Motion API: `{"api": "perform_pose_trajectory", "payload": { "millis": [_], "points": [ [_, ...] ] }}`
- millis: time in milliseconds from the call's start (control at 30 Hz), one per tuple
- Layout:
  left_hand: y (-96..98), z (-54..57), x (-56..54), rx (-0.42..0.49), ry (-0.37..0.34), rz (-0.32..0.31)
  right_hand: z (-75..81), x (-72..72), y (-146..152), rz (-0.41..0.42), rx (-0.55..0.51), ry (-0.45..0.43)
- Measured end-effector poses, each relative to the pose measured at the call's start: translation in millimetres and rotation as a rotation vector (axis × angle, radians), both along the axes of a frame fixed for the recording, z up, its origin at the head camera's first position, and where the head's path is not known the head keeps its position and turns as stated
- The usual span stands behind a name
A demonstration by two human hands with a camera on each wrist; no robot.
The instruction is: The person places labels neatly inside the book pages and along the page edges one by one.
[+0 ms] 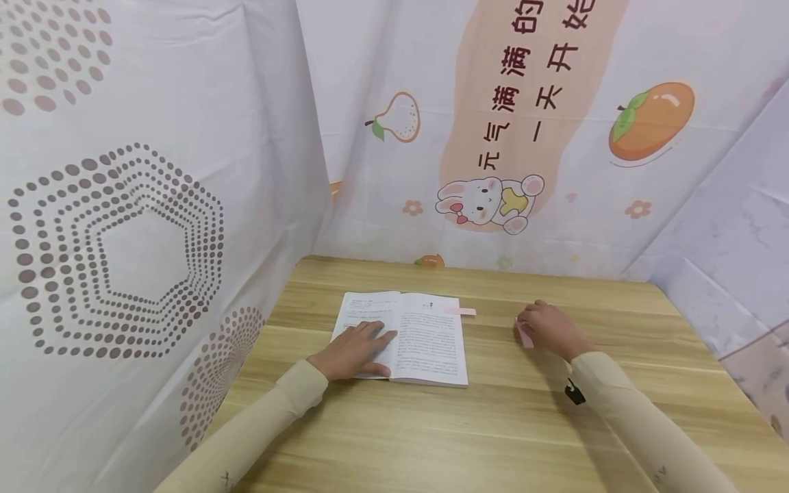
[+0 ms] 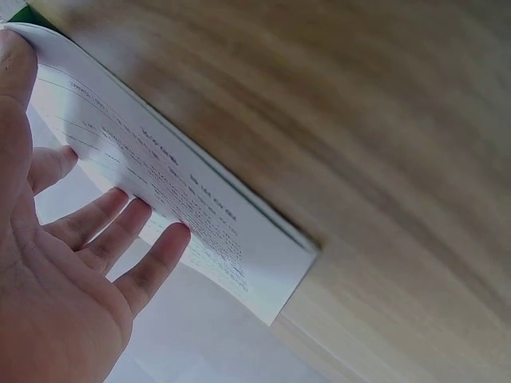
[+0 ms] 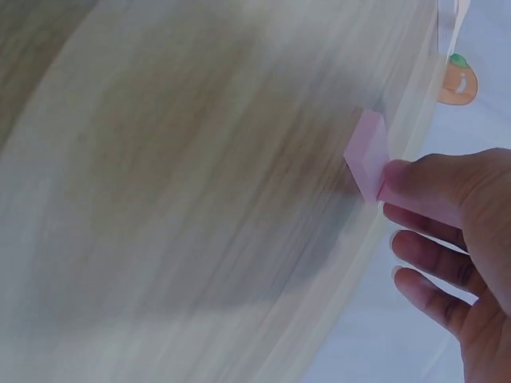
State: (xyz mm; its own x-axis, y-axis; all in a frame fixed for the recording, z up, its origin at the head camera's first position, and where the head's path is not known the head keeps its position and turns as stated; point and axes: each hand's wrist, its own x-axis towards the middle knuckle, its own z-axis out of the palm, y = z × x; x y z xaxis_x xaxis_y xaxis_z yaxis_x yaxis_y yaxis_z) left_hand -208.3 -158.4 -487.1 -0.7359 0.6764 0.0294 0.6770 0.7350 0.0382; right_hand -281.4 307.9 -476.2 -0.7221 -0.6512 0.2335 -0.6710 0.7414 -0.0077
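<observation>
An open book (image 1: 431, 342) lies on the wooden table, its printed pages facing up. Across its left page rests my left hand (image 1: 357, 350), fingers spread and the thumb near the lower edge by the spine. In the left wrist view, the fingertips of the left hand (image 2: 96, 239) touch the page (image 2: 215, 207). A pink sticky note (image 1: 459, 311) sits at the top right of the right page and sticks out past its edge. To the right of the book, my right hand (image 1: 551, 329) pinches a small pad of pink sticky notes (image 3: 368, 155) between thumb and finger, close over the table.
The wooden table (image 1: 394, 438) reaches back to a white printed cloth (image 1: 370, 192) hanging behind it. Another white cloth with dot patterns (image 1: 154, 260) hangs along the left side. A small black object (image 1: 574, 392) shows at the right sleeve.
</observation>
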Motion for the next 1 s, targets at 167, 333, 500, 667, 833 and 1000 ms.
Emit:
{"api": "perform_pose_trajectory", "payload": {
  "millis": [167, 333, 500, 667, 833, 1000],
  "points": [
    [1.6, 0.6, 0.2, 0.008, -0.013, 0.005, 1.2, 0.7, -5, -0.010, 0.016, 0.012],
    [2.5, 0.6, -0.6, 0.005, -0.010, 0.013, 2.3, -0.3, -10, -0.049, 0.077, 0.051],
    [2.7, 0.6, -0.4, 0.008, -0.021, 0.020, 0.8, -2.8, -12, -0.073, 0.202, 0.107],
    [1.9, 0.6, 0.3, 0.007, -0.024, 0.024, 1.4, -5.4, -13, -0.065, 0.167, 0.113],
    [1.2, 0.4, 0.0, 0.008, -0.015, 0.022, 4.6, -7.8, -13, -0.074, 0.064, 0.082],
    [1.4, -0.1, 0.1, 0.007, -0.009, 0.016, 9.8, -6.4, -13, -0.109, 0.024, -0.004]
  ]
}}
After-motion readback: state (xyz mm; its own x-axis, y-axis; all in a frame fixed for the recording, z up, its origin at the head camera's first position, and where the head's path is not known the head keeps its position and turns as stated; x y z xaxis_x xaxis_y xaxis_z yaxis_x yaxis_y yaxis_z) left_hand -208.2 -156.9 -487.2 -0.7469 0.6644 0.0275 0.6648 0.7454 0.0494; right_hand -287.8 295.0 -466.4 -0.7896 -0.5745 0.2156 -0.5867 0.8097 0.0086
